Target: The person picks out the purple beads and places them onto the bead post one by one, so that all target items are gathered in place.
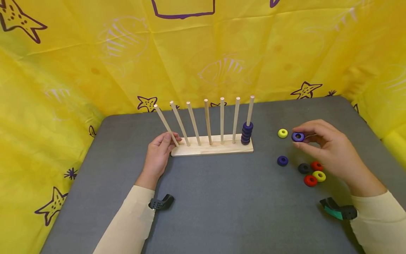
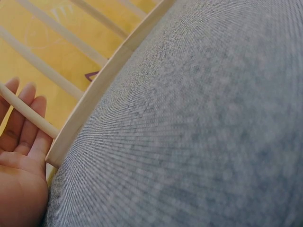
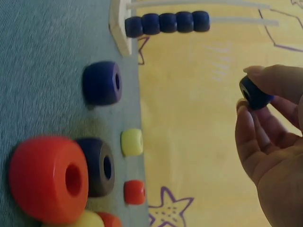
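Grey tabletop point(image 1: 222, 211), bounded at the far edge by yellow printed cloth point(image 1: 190, 53). Near that edge, pale wooden seven-rod stand point(image 1: 212, 150), with left hand point(image 1: 159, 151) at one end, fingers loosely extended behind the leftmost round wooden rod point(image 1: 165, 123). Beyond a gap to the right, dark-blue ring-shaped bead point(image 1: 294, 139), raised, pinched in fingers of right hand point(image 1: 337, 152).

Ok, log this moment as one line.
right hand: pinching blue bead above table; left hand: at left end of rack; rightmost peg: five blue beads; other beads: loose on table

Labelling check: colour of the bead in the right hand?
Dark blue; the bead shows best in the right wrist view.
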{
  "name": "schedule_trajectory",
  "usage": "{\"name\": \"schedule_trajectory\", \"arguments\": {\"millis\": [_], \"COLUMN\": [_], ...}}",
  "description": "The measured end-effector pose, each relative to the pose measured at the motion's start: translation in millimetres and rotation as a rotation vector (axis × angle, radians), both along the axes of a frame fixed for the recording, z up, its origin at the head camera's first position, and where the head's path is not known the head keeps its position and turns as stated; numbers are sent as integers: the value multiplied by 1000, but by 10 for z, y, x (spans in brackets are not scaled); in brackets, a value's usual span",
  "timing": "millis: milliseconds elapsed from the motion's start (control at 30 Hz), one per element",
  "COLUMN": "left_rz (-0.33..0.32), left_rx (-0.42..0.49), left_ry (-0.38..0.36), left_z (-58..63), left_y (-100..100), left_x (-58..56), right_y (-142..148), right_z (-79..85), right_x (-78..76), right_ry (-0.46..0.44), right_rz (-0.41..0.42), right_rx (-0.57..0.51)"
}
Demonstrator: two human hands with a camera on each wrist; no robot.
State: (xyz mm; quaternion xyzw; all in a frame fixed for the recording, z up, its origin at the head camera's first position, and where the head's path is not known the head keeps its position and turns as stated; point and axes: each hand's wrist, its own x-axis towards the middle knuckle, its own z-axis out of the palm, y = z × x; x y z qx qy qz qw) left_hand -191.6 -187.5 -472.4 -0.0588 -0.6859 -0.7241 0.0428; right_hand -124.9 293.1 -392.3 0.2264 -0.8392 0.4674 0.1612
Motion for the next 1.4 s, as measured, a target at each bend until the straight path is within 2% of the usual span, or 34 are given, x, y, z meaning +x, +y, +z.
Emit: {"name": "schedule_trajectory", "arguments": {"millis": [200, 400, 733, 933, 1400], "left_rz": [2, 0, -1, 2, -6], "left_rx": [2, 15, 21, 15, 29], "left_ry": [0, 4, 3, 5, 10], "left_z": [6, -3, -17, -13, -7], "left_y": [3, 6, 5, 3, 6], "left_x": [13, 5, 5, 13, 15], "right_y": [-88, -149, -372, -518, -824], "right_z": [79, 155, 418, 506, 700], "right_x": [31, 12, -44, -120, -239], "right_ry": [9, 63, 80, 129, 163], "right_rz": [-12, -7, -40, -1, -8], "right_rx": [-7, -13, 18, -48, -142]}}
